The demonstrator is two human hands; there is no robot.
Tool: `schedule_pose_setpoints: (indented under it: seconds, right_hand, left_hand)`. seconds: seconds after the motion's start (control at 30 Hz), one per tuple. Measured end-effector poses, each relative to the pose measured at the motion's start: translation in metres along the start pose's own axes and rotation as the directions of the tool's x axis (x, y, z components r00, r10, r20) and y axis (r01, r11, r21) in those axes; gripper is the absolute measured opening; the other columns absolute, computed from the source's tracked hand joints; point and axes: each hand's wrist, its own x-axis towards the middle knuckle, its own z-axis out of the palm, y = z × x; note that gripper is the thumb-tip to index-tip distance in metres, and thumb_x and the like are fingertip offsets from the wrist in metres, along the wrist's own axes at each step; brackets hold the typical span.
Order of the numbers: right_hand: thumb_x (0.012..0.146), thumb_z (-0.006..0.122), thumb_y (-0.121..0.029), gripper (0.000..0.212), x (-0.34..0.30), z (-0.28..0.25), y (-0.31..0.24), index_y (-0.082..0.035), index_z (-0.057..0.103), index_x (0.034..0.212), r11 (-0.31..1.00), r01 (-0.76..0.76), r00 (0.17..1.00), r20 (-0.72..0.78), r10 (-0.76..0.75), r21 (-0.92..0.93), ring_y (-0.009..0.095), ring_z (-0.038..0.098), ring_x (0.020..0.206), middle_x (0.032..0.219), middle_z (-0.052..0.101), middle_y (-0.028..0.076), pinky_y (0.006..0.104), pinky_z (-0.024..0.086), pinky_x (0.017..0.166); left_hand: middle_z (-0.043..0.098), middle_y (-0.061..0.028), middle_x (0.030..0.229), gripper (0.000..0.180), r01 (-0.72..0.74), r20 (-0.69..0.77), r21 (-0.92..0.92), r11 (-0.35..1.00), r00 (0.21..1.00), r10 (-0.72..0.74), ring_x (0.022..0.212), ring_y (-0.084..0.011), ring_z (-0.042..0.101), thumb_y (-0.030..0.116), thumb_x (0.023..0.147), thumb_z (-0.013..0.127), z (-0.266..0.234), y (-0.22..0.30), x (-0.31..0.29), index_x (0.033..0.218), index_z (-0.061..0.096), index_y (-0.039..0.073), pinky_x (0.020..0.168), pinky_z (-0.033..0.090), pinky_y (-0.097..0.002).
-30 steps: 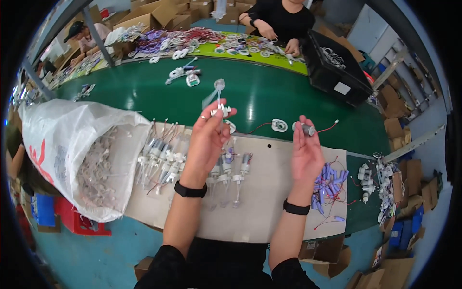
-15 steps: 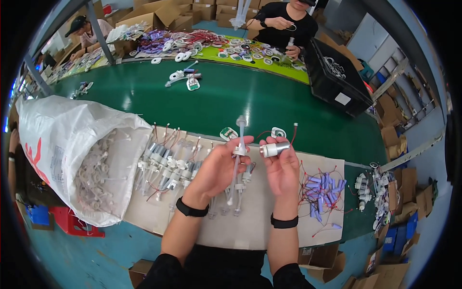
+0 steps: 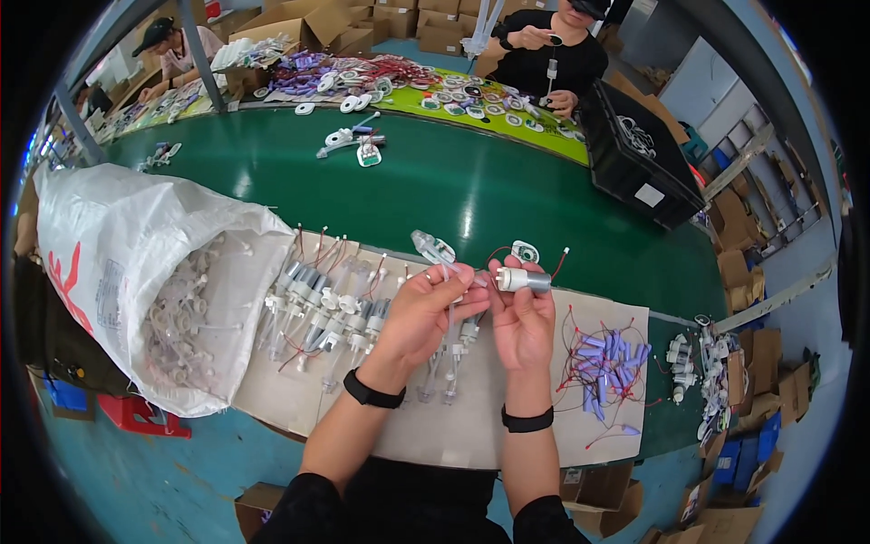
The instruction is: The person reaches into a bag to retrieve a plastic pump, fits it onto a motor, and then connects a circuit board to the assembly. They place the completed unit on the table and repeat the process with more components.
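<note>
Pinched in my left hand (image 3: 419, 313) is a clear plastic tube piece (image 3: 430, 247), its wider end pointing up and away to the left. The other end reaches close to the motor; whether the two touch is hard to make out. A small silver and white motor (image 3: 526, 279) with a red wire lies across the fingers of my right hand (image 3: 526, 328), held by the thumb. Just beyond my hands sit two white discs with green circuit boards, a left one (image 3: 444, 251) and a right one (image 3: 524, 251). More motors with tubes (image 3: 317, 304) lie left of my left hand.
A white sack (image 3: 100, 245) of clear plastic parts lies open at left. Purple cylindrical cells (image 3: 607, 363) with red wires are heaped on the cardboard (image 3: 444, 453) at right. Across the green table (image 3: 272, 181), a black crate (image 3: 634, 172) stands near a person (image 3: 544, 63) handling parts.
My left hand has tilted the tube piece from upright to slanting and brought its lower end toward the motor. My right hand has shifted slightly left, turning the motor more level.
</note>
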Motion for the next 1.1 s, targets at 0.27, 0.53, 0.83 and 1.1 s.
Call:
schedule_pose_setpoints:
  seconds: [0.27,0.53,0.83,1.1]
  right_hand:
    - [0.092,0.064,0.002,0.033,-0.005,0.005,0.006,-0.001,0.053,0.123,1.000,0.001,0.996,-0.084,0.000,0.008,0.036,0.056,0.123,0.131,0.058,0.021,0.0465,0.050,0.105]
    - [0.092,0.064,0.001,0.033,-0.002,0.003,0.003,-0.001,0.053,0.122,0.997,0.019,0.995,-0.098,-0.026,-0.079,0.035,0.058,0.122,0.130,0.058,0.021,0.0458,0.050,0.104]
    - [0.096,0.064,-0.015,0.035,-0.004,-0.014,0.006,0.000,0.054,0.126,0.938,0.079,0.994,-0.046,-0.100,-0.337,0.028,0.061,0.113,0.127,0.060,0.019,0.0430,0.050,0.101]
    - [0.102,0.055,-0.017,0.039,-0.010,-0.014,0.020,0.002,0.045,0.135,0.916,0.140,0.989,0.093,-0.113,-0.377,0.024,0.054,0.122,0.137,0.052,0.016,0.0348,0.044,0.104]
  left_hand:
    - [0.066,-0.0057,0.098,0.014,-0.053,-0.062,-0.093,0.994,0.997,0.047,0.094,-0.0149,0.063,0.018,0.099,0.062,0.004,-0.011,0.001,0.099,0.059,0.005,0.085,0.054,-0.0311]
    - [0.066,-0.0067,0.101,0.016,-0.044,0.003,-0.068,0.997,0.999,0.044,0.094,-0.0160,0.065,0.017,0.099,0.062,0.005,-0.011,0.005,0.104,0.062,0.003,0.089,0.054,-0.0319]
    - [0.070,-0.0060,0.097,0.024,-0.196,0.059,0.227,0.954,0.980,0.188,0.090,-0.0133,0.067,0.020,0.095,0.068,-0.009,-0.033,0.017,0.107,0.069,0.001,0.077,0.056,-0.0284]
    - [0.069,-0.0034,0.096,0.024,-0.231,0.021,0.151,0.961,0.973,0.231,0.086,-0.0096,0.062,0.025,0.095,0.069,-0.003,-0.019,-0.009,0.102,0.068,0.003,0.077,0.053,-0.0270]
